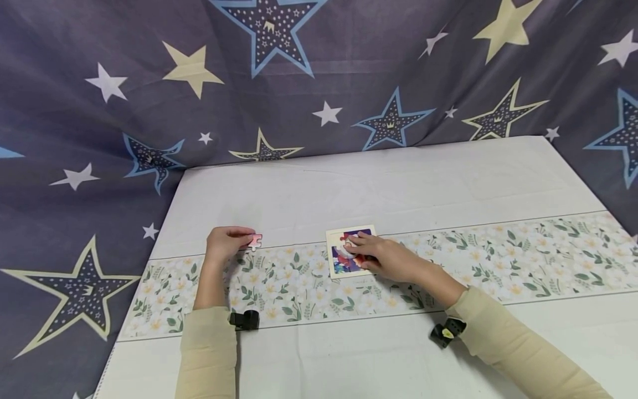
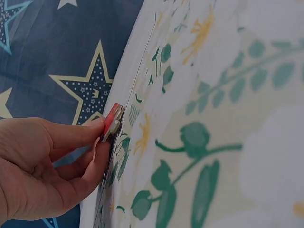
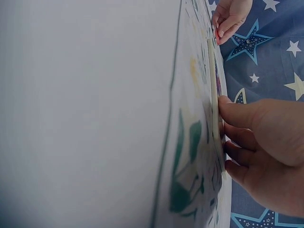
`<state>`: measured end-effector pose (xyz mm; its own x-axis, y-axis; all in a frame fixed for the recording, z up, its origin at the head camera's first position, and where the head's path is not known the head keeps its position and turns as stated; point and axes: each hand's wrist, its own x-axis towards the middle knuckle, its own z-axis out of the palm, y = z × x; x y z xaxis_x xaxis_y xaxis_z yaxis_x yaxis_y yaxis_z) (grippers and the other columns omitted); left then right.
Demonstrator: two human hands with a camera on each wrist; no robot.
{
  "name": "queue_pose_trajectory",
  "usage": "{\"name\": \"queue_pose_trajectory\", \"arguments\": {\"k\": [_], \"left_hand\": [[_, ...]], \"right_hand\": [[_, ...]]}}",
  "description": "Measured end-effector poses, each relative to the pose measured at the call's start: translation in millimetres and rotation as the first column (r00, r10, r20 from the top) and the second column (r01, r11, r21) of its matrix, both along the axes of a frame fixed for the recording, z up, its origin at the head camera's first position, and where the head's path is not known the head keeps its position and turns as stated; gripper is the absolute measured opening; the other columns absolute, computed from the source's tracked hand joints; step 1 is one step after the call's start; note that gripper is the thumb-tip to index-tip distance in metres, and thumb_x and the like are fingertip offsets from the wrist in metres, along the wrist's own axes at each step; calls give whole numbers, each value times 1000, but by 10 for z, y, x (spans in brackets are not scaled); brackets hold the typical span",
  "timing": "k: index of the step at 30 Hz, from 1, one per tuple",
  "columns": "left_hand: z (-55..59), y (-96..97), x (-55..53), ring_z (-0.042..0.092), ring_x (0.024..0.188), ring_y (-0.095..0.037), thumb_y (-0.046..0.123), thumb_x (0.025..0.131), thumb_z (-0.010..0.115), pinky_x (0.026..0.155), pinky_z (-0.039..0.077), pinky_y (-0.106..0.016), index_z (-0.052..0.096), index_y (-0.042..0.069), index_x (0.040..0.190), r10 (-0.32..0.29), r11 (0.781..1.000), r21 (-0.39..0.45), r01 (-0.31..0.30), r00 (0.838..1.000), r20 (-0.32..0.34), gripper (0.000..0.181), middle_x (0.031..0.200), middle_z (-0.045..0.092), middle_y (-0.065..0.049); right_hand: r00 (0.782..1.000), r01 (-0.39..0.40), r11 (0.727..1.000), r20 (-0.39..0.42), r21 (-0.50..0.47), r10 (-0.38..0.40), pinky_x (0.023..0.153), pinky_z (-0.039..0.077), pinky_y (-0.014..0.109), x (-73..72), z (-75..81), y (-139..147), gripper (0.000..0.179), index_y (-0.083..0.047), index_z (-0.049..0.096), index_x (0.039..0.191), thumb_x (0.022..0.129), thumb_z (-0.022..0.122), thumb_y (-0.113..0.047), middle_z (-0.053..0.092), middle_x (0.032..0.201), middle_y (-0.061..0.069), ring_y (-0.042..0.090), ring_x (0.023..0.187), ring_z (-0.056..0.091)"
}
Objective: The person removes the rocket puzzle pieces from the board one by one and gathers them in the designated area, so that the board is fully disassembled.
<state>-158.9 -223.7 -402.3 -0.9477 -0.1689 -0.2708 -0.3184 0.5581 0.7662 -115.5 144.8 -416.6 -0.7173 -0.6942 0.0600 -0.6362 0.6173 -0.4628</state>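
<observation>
In the head view my left hand (image 1: 226,243) is at the left, over the edge of the floral band. It pinches a pink jigsaw piece (image 1: 256,240) between thumb and fingers. The left wrist view has the same piece (image 2: 114,121) edge-on, close to the tabletop. Right of it lies a square puzzle board (image 1: 330,260) with a pale frame and a colourful picture. My right hand (image 1: 391,257) rests on the board's right side, fingertips touching the pieces and covering part of the picture. In the right wrist view, thumb and fingers meet the board (image 3: 213,90) from above.
A white cloth (image 1: 349,194) with a floral band (image 1: 309,282) across it covers the table. Behind and to the left hangs a dark curtain (image 1: 279,105) printed with stars. Black wrist cameras (image 1: 245,320) sit at both sleeves.
</observation>
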Motion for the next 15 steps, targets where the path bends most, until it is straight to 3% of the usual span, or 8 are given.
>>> {"name": "queue_pose_trajectory", "arguments": {"k": [5, 11, 15], "left_hand": [[18, 17, 11, 69, 79, -9, 8, 90, 65, 77, 57, -24, 70, -2, 111, 2, 999, -43, -3, 1000, -21, 24, 112, 69, -23], [41, 37, 29, 69, 95, -27, 9, 91, 64, 84, 55, -33, 71, -1, 110, -1, 995, -101, 0, 1000, -11, 22, 113, 68, -23], [54, 46, 37, 66, 100, -31, 8, 91, 63, 88, 53, -37, 70, -1, 109, -6, 994, -111, 5, 1000, -12, 22, 113, 68, -24]], "right_hand": [[1000, 6, 1000, 8, 4, -6, 99, 48, 48, 1, 7, -3, 47, -10, 52, 138, 92, 63, -14, 46, 148, 14, 36, 137, 42], [1000, 8, 1000, 12, 4, -8, 99, 48, 48, 1, 10, -4, 47, -10, 52, 138, 92, 63, -14, 46, 148, 14, 36, 137, 42], [1000, 8, 1000, 19, 3, -8, 100, 47, 49, 1, 9, -6, 47, -10, 52, 138, 93, 63, -14, 45, 148, 14, 36, 138, 42]]}}
